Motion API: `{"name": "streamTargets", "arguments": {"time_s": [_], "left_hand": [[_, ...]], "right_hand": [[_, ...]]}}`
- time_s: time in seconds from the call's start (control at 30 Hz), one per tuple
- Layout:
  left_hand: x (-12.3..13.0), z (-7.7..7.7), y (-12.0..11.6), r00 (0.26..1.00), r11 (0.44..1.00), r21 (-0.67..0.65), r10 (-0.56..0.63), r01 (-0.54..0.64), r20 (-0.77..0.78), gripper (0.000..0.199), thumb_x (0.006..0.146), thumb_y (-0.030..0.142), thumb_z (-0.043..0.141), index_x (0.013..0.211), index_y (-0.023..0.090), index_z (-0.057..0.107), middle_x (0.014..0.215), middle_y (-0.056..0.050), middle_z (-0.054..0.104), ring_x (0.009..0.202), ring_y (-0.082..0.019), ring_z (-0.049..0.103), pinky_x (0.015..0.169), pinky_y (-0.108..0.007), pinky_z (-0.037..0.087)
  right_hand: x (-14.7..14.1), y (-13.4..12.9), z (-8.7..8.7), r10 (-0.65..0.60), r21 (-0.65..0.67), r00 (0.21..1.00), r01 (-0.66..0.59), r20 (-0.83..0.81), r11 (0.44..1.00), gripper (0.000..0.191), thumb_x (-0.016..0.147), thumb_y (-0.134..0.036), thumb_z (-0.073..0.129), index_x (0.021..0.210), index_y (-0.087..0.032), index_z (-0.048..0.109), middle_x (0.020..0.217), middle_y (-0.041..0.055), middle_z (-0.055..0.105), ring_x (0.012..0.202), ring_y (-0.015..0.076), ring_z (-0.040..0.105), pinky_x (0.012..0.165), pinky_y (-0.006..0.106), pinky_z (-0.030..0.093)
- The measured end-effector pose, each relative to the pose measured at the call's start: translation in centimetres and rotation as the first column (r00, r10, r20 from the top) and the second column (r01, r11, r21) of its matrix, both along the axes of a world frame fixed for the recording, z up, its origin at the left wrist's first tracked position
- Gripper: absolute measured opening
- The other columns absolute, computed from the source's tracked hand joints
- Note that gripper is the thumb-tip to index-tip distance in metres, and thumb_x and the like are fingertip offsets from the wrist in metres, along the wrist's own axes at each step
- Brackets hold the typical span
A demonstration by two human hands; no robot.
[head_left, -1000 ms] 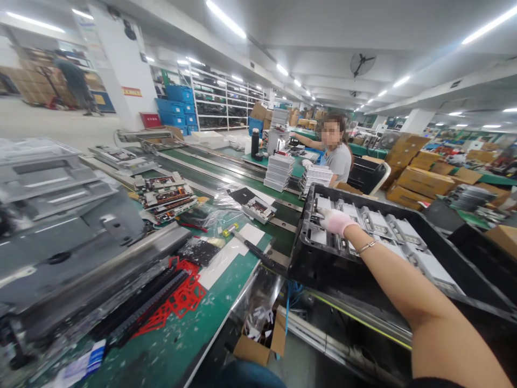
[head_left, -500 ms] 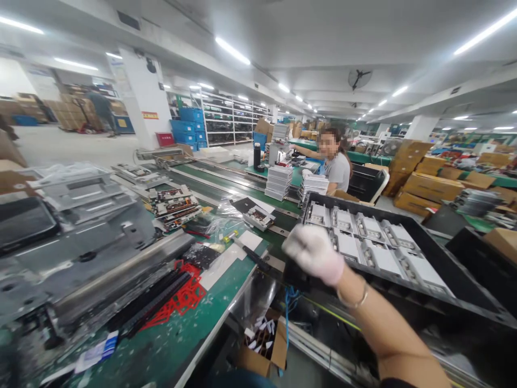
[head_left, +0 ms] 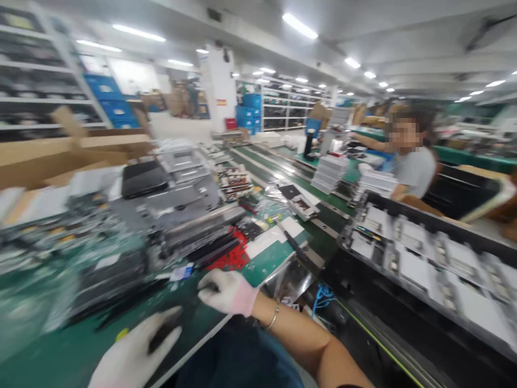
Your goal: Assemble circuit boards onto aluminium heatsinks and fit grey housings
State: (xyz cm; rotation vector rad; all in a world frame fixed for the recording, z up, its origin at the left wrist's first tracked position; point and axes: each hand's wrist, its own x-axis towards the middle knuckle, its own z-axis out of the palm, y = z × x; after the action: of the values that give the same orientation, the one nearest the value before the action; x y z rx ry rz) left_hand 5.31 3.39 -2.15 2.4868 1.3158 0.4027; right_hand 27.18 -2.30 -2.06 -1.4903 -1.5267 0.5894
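My left hand (head_left: 139,345), in a white glove, is low over the green table near its front edge. Its thumb stands apart from the fingers and nothing shows between them; the palm side looks dark. Just to the right, my right hand (head_left: 226,291), also gloved, hovers at the table edge with fingers loosely curled and a gap to the thumb. I see no object in it. Beyond the hands lie a blue-and-white packet (head_left: 181,272), red cut-out frames (head_left: 232,256) and long black strips (head_left: 214,248). Dark parts in clear plastic (head_left: 113,280) lie beside my left hand.
A black crate (head_left: 407,288) of white-grey units stands at the right. Grey metal housings (head_left: 189,178) and circuit assemblies (head_left: 234,183) are piled behind. An open cardboard box (head_left: 72,156) sits at the left. Across the line, a co-worker (head_left: 412,167) sits by stacked white units (head_left: 330,173).
The view has turned left. My right hand has moved from beside the black crate to the near table edge, its fingers looser. My left hand has come into view.
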Motion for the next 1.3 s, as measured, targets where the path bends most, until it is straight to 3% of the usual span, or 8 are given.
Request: {"name": "streamTargets", "arguments": {"time_s": [0.1,0.23,0.37,0.53,0.83,1.0,1.13,1.3], "left_hand": [[-0.4,2.5,-0.5,0.995,0.997,-0.058,-0.052,0.048,-0.086,0.046,0.081,0.049,0.045,0.107,0.022,0.071,0.111,-0.002,0.072,0.1,-0.021,0.068,0.089,-0.024,0.051],[-0.3,3.9,0.8,0.986,0.995,0.062,-0.065,0.075,-0.153,0.042,0.088,0.046,0.04,0.109,0.022,0.069,0.112,-0.005,0.071,0.1,-0.022,0.066,0.089,-0.029,0.051],[0.1,4.0,3.6,0.972,0.965,0.246,-0.027,0.087,-0.234,0.037,0.091,0.036,0.04,0.109,0.023,0.07,0.109,-0.009,0.07,0.099,-0.025,0.064,0.085,-0.036,0.051],[1.7,3.6,6.4,0.967,0.964,0.249,-0.029,0.095,-0.253,0.033,0.092,0.039,0.046,0.106,0.02,0.07,0.107,-0.008,0.071,0.099,-0.026,0.063,0.084,-0.037,0.048],[4.5,2.0,6.8,0.974,0.979,0.185,-0.039,0.081,-0.224,0.029,0.09,0.035,0.054,0.11,0.02,0.068,0.109,-0.009,0.071,0.103,-0.028,0.063,0.091,-0.045,0.046],[4.5,2.6,6.5,0.981,0.986,0.131,-0.075,0.1,-0.181,0.031,0.087,0.024,0.053,0.115,0.02,0.066,0.111,-0.007,0.07,0.103,-0.024,0.065,0.091,-0.037,0.05],[4.3,3.6,5.8,0.979,0.985,0.105,-0.115,0.134,-0.17,0.033,0.091,0.028,0.049,0.121,0.022,0.061,0.118,-0.004,0.069,0.106,-0.019,0.065,0.092,-0.03,0.05],[5.5,4.2,7.2,0.945,0.971,0.071,-0.205,0.229,-0.255,0.021,0.09,0.029,0.051,0.101,0.024,0.068,0.094,-0.001,0.074,0.088,-0.021,0.069,0.078,-0.031,0.052]], "right_hand": [[0.0,-0.1,-1.0,0.058,-0.023,0.992,-0.061,-0.108,0.998,0.014,0.082,-0.031,0.058,0.09,-0.021,0.065,0.085,-0.0003,0.071,0.079,0.0145,0.067,0.077,0.024,0.051],[0.6,-0.5,-1.9,0.073,-0.053,0.974,-0.086,-0.216,0.995,0.019,0.087,-0.033,0.049,0.093,-0.02,0.062,0.077,0.0002,0.067,0.069,0.0137,0.064,0.065,0.024,0.051],[0.5,-0.9,-2.3,0.085,-0.057,0.963,-0.103,-0.255,0.993,0.019,0.086,-0.035,0.051,0.093,-0.021,0.062,0.07,-0.0009,0.065,0.064,0.014,0.062,0.058,0.023,0.049],[0.4,-1.1,-2.5,0.085,-0.054,0.965,-0.101,-0.25,0.993,0.018,0.085,-0.034,0.053,0.092,-0.021,0.063,0.071,-0.0001,0.066,0.064,0.0145,0.063,0.06,0.024,0.049],[0.3,-1.2,-2.4,0.062,-0.038,0.98,-0.07,-0.189,0.997,0.017,0.084,-0.031,0.054,0.092,-0.021,0.066,0.079,0.0015,0.071,0.07,0.0149,0.066,0.066,0.024,0.052],[0.2,-1.1,-2.0,0.039,-0.025,0.984,-0.044,-0.172,0.999,0.017,0.084,-0.031,0.054,0.09,-0.022,0.066,0.079,0.0014,0.072,0.07,0.0146,0.067,0.064,0.023,0.053],[0.1,-1.0,-2.0,0.024,-0.019,0.984,-0.028,-0.174,0.999,0.017,0.084,-0.031,0.053,0.09,-0.021,0.066,0.078,0.0013,0.071,0.068,0.0144,0.066,0.064,0.023,0.052],[0.2,-1.1,-2.1,0.031,-0.022,0.984,-0.036,-0.177,0.999,0.018,0.084,-0.031,0.053,0.092,-0.021,0.066,0.078,0.0013,0.071,0.069,0.0149,0.066,0.065,0.024,0.052]]}}
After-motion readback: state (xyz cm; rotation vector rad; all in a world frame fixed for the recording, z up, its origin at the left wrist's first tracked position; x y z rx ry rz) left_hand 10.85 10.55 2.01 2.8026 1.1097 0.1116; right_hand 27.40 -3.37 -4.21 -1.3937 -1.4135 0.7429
